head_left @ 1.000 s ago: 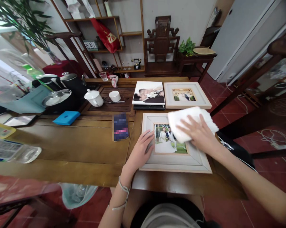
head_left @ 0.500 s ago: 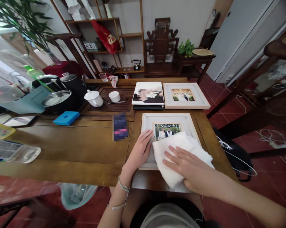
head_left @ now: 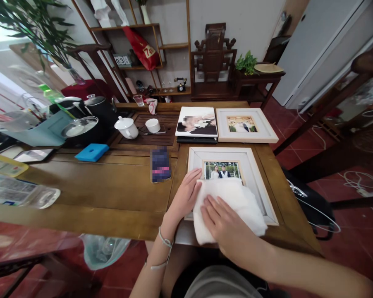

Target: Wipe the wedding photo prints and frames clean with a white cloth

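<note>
The right hand (head_left: 225, 225) lies palm down on a white cloth (head_left: 239, 203), its fingers stretched out and only slightly apart, pressing the cloth rather than closed round it. Where its thumb is cannot be told. The cloth covers the lower part of the photo (head_left: 223, 170) and of the pale frame (head_left: 251, 165) around it, and spills past the frame's near edge. The frame lies flat on the desk (head_left: 112, 186), face up.

The left hand (head_left: 185, 198) rests over the frame's left side, its fingers straight and close together, tips beside the photo, gripping nothing that shows. The cloth's corner is just beside it.

Beyond the frame lie a second frame (head_left: 265, 132) and, to its left, a photo panel (head_left: 197, 120). A dark packet (head_left: 161, 167), partly blurred, lies left of the near frame.
</note>
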`<control>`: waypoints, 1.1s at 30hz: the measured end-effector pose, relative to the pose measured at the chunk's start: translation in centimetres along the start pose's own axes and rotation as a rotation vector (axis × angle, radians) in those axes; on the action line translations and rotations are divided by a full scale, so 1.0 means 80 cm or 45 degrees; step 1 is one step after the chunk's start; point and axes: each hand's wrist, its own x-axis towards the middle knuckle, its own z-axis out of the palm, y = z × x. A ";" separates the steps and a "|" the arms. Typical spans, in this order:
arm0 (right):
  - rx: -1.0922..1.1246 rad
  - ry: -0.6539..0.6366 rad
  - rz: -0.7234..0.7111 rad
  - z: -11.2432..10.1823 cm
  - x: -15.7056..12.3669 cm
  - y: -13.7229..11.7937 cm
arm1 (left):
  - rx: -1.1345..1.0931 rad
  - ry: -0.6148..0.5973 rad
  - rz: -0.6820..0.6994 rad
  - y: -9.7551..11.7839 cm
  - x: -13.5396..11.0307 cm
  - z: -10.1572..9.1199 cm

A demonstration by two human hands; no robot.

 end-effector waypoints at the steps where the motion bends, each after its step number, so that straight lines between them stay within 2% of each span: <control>1: 0.066 -0.021 -0.048 -0.007 -0.015 0.001 | 0.009 -0.009 0.006 -0.001 0.000 0.000; 3: 0.197 -0.105 -0.080 -0.022 -0.047 0.015 | 0.035 -0.035 0.008 -0.002 0.001 0.001; 5: 0.274 -0.190 -0.018 -0.034 -0.079 0.042 | 0.068 -0.058 0.009 -0.002 0.001 0.001; 9: 0.090 -0.174 0.333 -0.041 -0.129 0.097 | 0.104 -0.084 0.022 -0.001 0.000 0.000; 11: 0.005 -0.142 0.413 -0.038 -0.136 0.109 | 0.107 -0.081 0.027 0.001 0.000 0.000; 14: 0.001 -0.133 0.369 -0.033 -0.118 0.097 | 0.095 -0.051 0.020 0.002 0.000 0.001; 17: 0.008 -0.098 0.300 -0.026 -0.079 0.063 | 0.071 0.007 0.000 0.002 0.003 0.004; 21: -0.008 0.031 0.247 -0.010 -0.026 0.012 | 0.039 0.081 -0.033 0.002 0.012 0.009; 25: -0.030 0.145 0.213 0.011 0.010 -0.027 | -0.009 0.151 -0.084 0.002 0.016 0.009; 29: 0.021 0.167 0.243 0.015 0.006 -0.030 | -0.004 0.113 -0.035 -0.001 0.011 0.008; 33: 0.141 -0.015 0.342 -0.009 -0.045 0.015 | 0.080 0.054 0.008 -0.003 0.006 0.008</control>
